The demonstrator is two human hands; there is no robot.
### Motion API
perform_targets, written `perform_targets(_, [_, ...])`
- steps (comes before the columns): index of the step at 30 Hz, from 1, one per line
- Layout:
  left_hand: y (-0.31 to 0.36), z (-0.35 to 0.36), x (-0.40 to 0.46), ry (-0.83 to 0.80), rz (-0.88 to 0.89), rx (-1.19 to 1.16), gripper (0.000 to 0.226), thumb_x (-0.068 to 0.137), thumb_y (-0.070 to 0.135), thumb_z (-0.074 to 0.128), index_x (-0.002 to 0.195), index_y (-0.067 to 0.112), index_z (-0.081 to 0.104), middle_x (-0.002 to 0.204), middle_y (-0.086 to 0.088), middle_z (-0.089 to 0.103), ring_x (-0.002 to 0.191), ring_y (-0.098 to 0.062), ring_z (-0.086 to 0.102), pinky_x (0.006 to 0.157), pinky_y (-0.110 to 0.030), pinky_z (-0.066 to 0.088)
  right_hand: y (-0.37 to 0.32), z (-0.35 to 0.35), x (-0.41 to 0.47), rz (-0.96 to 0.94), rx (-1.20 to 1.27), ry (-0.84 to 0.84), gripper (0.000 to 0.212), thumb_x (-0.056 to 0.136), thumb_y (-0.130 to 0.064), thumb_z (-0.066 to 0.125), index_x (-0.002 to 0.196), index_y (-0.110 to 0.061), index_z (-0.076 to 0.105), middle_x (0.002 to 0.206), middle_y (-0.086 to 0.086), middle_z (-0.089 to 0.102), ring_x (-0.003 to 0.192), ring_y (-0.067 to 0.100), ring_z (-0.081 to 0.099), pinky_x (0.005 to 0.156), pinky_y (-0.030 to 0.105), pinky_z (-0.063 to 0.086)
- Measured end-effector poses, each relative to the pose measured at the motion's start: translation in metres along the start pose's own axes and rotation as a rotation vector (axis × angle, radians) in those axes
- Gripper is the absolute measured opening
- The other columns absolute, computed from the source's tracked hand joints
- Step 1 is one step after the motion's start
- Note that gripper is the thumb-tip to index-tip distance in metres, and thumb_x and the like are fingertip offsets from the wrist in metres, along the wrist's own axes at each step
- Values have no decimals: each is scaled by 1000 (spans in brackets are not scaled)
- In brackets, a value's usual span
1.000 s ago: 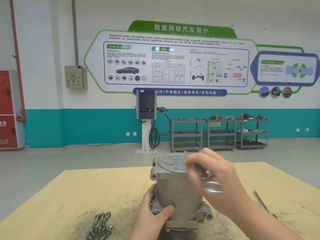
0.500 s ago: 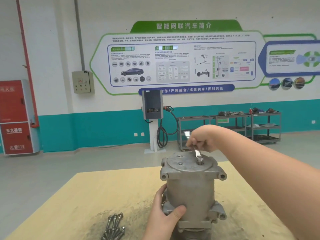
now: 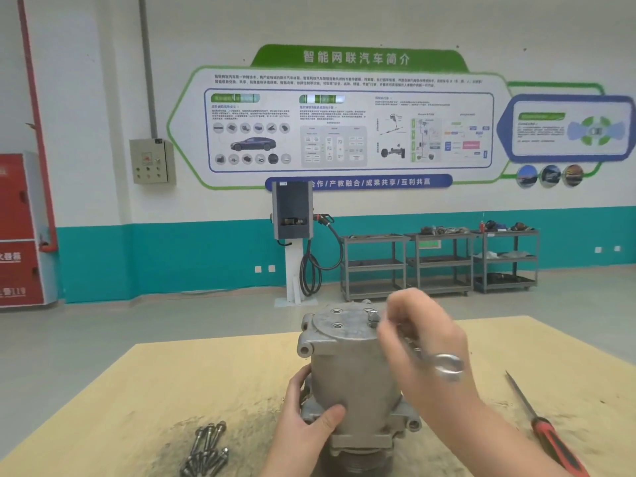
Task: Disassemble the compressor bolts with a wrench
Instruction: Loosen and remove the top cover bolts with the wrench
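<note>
Now compressor upright mid-table. Left hand grips its lower body. Right hand, blurred, holds wrench, long axis slanting near-right. Remaining bolt on top, just far-left of right hand. Loose bolts near-left.

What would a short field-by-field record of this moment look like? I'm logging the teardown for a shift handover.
workpiece: grey cast-metal compressor, upright on the tan wooden table
left hand: grips the compressor's lower body
right hand: holds a silver metal wrench, motion-blurred, beside the top cover
bolt on top: one silver bolt head sticks up from the cover
removed bolts: pile of long silver bolts on the table, left of the compressor
other tool: red-and-black-handled screwdriver lying on the right
</note>
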State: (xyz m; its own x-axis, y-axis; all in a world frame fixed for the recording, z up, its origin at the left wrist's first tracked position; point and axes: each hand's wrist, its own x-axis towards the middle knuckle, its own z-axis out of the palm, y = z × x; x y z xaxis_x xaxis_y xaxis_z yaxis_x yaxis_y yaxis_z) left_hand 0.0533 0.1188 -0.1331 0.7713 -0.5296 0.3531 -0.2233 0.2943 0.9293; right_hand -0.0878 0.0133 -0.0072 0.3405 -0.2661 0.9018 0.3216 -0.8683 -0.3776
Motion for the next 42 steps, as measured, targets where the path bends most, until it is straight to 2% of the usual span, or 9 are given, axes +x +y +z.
perform_targets(6, [3,-1,1,-4,-11,11,86,41,37,80,121,28,50,123,-1,60,107,-3,62,71,-17,53,-33,52,65,-232,-524,-765,11,83,-6,58,91,-13,58,88,4,61,76,25,54,67,33,49])
perform_targets(11, [4,0,2,-13,-20,6,92,34,39,80,120,26,50,123,0,61,98,8,64,74,-15,52,-6,75,116,275,-362,-952,10,82,-3,61,90,2,66,85,14,71,56,14,64,67,27,59])
perform_targets(16, [2,-2,3,-6,2,48,96,37,45,81,124,25,47,132,-3,58,125,-11,53,100,-30,49,29,76,132,994,275,-716,18,92,3,56,76,-5,54,76,7,55,35,4,55,49,14,49])
perform_targets(19, [-1,-4,4,-6,-1,53,95,37,47,81,124,28,47,131,5,56,122,-2,51,92,-21,50,55,57,129,1514,902,-399,11,96,1,54,94,11,59,86,28,54,38,22,61,37,22,50])
perform_targets(21, [-3,-4,4,2,2,64,93,36,48,82,121,29,48,129,9,56,118,4,50,89,-17,48,70,46,125,1604,1096,-140,19,92,2,60,99,21,59,83,35,56,41,29,63,34,28,50])
perform_targets(27, [-5,-4,5,23,4,71,98,36,48,82,125,26,48,130,5,57,124,-11,53,98,-29,48,73,11,93,1451,1163,59,16,94,5,54,109,11,53,89,26,56,44,17,65,37,21,51])
perform_targets(31, [-7,-4,8,12,12,26,94,35,38,82,121,23,51,125,0,61,114,-15,61,82,-23,52,60,-26,51,1285,1227,38,20,80,3,61,100,5,56,74,13,59,47,13,57,40,19,49])
perform_targets(36, [-6,-2,6,10,15,-9,94,36,37,82,123,22,51,121,4,62,109,-13,64,83,-27,53,23,-25,4,543,558,114,32,88,4,58,78,-26,51,74,7,65,55,17,60,54,27,46])
perform_targets(42, [-3,-3,6,0,-13,17,93,36,39,80,123,27,49,123,3,60,106,-2,63,75,-19,53,-30,18,19,-233,-411,-295,5,74,-21,52,78,-21,49,66,-8,50,53,16,50,46,28,37])
